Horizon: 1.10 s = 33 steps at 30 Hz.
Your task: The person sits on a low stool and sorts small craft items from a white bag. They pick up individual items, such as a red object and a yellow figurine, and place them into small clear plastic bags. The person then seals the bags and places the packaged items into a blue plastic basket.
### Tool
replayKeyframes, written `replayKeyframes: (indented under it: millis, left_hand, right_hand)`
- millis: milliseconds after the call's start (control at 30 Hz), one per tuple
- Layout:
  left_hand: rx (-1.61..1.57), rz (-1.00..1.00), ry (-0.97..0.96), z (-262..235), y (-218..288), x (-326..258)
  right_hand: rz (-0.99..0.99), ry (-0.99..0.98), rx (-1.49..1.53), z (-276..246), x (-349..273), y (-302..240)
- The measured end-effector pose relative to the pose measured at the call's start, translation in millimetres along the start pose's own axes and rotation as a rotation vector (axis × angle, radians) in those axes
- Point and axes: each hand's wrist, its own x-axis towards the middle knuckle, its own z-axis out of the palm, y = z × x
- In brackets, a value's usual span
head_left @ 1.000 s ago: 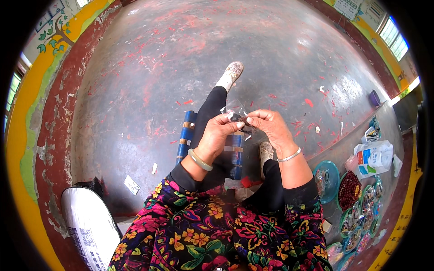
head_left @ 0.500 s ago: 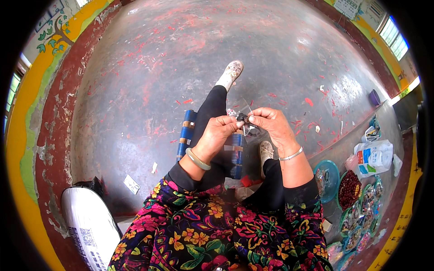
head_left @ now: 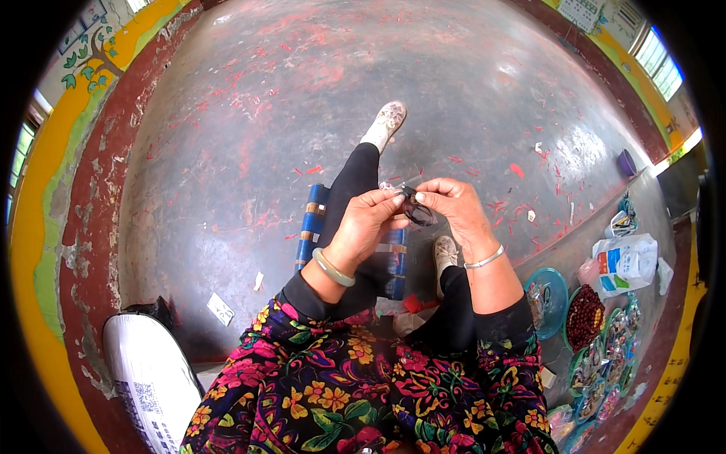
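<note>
In front of my legs, both hands meet around a small black looped band (head_left: 420, 214) with a darker, bunched part at its top. My left hand (head_left: 366, 219) pinches its left side between thumb and fingers. At its right side, the thumb and forefinger of my right hand (head_left: 454, 210) are pressed together on it. The loop hangs between the fingertips, and something clear and shiny shows about it. What exactly the dark bunched part is cannot be made out. A bangle is on each wrist.
A blue bundle wrapped with brown tape (head_left: 312, 219) lies by my legs. To the right stand a teal basin (head_left: 558, 291), a basket of dark red beads (head_left: 584, 318), several trays of small items and a white plastic bag (head_left: 626, 261). A white sack (head_left: 144, 378) is at lower left.
The black band has turned and now shows as an open loop hanging below the fingertips; before, it was a compact dark clump. My hands have barely shifted.
</note>
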Motion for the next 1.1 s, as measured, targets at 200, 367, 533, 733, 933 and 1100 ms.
replayKeyframes:
  millis: [200,367,533,733,933,1100]
  left_hand:
    - [0.156,0.049,-0.007,-1,-10,5]
    - [0.271,0.028,-0.034,4,-9,1]
    - [0.186,-0.004,-0.035,2,-15,4]
    - [0.109,0.005,0.037,6,-17,4]
    - [0.137,0.024,0.043,8,-16,3]
    - [0.123,0.037,0.028,8,-16,3]
  right_hand:
    - [0.014,-0.004,0.065,6,-1,-3]
    - [-0.097,0.080,-0.028,2,-1,2]
    - [-0.090,0.169,0.009,2,-1,4]
    - [-0.090,0.201,0.030,6,-2,-1]
    - [-0.114,0.265,0.031,6,-2,4]
    - [-0.093,0.264,0.109,7,-2,3]
